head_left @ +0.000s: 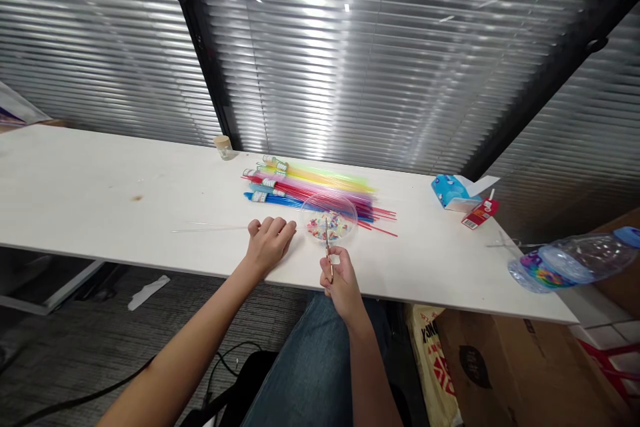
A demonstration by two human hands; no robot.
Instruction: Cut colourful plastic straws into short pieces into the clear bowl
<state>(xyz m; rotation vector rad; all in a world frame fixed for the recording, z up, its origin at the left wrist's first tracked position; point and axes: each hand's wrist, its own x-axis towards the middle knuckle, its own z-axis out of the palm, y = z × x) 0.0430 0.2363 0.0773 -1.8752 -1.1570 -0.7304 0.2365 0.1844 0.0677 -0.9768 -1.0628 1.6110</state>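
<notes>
My left hand [270, 245] is closed on a few thin clear straws [215, 229], which trail off to the left over the table. Their right ends reach towards a clear round bowl [355, 215]. Small, many-coloured cut pieces [336, 223] lie in the bowl. In my right hand [343, 283] are scissors [327, 252], fingers in the handles, with the blades pointing away from me over the bowl's near side. Whether the blades touch a straw is too small to tell. Behind the bowl lie bundles of straws [320, 188] in yellow, pink, red and blue, with paper labels at their left ends.
A small corked jar [223, 147] stands at the back of the white table [125, 180]. To the right are a blue tissue box [453, 193], a red carton [480, 213] and a plastic bottle [570, 260] lying on its side. A cardboard box [520, 367] stands below.
</notes>
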